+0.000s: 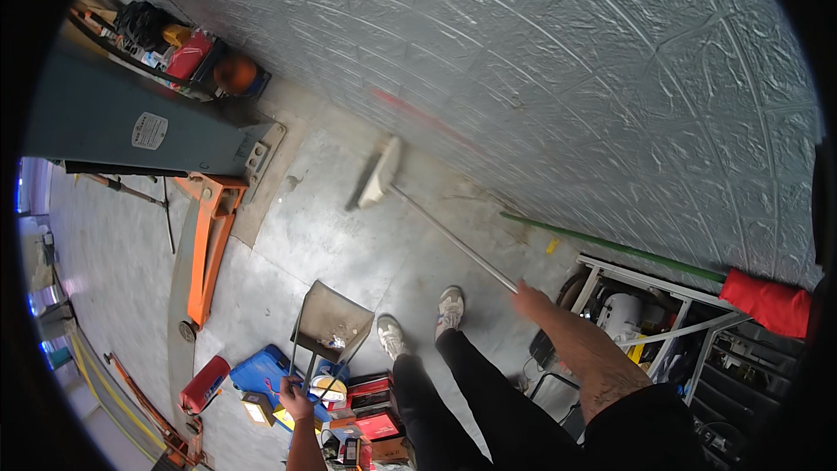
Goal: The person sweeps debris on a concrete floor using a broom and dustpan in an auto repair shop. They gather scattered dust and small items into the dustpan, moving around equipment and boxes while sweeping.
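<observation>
My right hand (528, 298) is wrapped round the long metal handle of a broom (458, 242), with that arm stretched out ahead. The white broom head (382, 174) and its dark bristles lie on the grey floor ahead of my feet, near the wall, slightly blurred. At lower left, my left hand (296, 401) grips a long-handled dustpan (324, 305) by its dark frame handle. Some pale crumpled litter (340, 337) sits inside the pan. The pan is beside my left shoe (392, 337), well apart from the broom head.
A grey-blue post (131, 122) with an orange lift arm (209, 244) stands left. Near my left hand are a blue case (261, 371), a red cylinder (206, 384) and several boxes (377, 424). Right are a metal-framed rack (689, 314), a green pole (610, 249) and red cloth (767, 303).
</observation>
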{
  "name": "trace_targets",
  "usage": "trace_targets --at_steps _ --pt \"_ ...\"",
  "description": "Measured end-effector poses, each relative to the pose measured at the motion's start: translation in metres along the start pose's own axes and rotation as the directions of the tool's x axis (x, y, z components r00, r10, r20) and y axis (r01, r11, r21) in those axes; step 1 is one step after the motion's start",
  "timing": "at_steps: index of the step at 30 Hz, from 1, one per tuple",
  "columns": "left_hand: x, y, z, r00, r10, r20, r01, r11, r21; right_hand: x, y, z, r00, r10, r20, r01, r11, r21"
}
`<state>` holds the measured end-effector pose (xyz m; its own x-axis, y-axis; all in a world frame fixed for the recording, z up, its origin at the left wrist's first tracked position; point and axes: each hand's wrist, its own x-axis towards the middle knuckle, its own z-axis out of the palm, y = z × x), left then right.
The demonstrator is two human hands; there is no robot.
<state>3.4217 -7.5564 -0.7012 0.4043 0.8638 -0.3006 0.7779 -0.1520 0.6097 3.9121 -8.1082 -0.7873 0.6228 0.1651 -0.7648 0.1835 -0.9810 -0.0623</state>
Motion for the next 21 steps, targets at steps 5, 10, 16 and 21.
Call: trace_targets --at_steps 5,10,16,21 --pt "0.0 0.006 0.0 0.996 0.091 0.022 -0.092 0.992 0.085 -0.157 0.09 0.007 0.995 -0.028 0.093 0.033 0.998 -0.052" --pt "0.004 0.0 -0.005 0.994 0.054 0.092 -0.059 0.997 0.057 -0.21 0.047 0.006 0.99 -0.14 -0.029 0.141 0.99 0.03" --pt "0.002 -0.024 -0.006 0.993 0.048 0.106 -0.051 0.998 0.028 -0.058 -0.167 -0.011 0.933 -0.276 -0.232 0.339 0.89 0.306" --pt "0.009 -0.043 -0.006 0.984 0.009 0.181 -0.02 0.998 0.06 0.096 -0.327 -0.057 0.973 -0.219 -0.074 0.231 0.94 0.251"
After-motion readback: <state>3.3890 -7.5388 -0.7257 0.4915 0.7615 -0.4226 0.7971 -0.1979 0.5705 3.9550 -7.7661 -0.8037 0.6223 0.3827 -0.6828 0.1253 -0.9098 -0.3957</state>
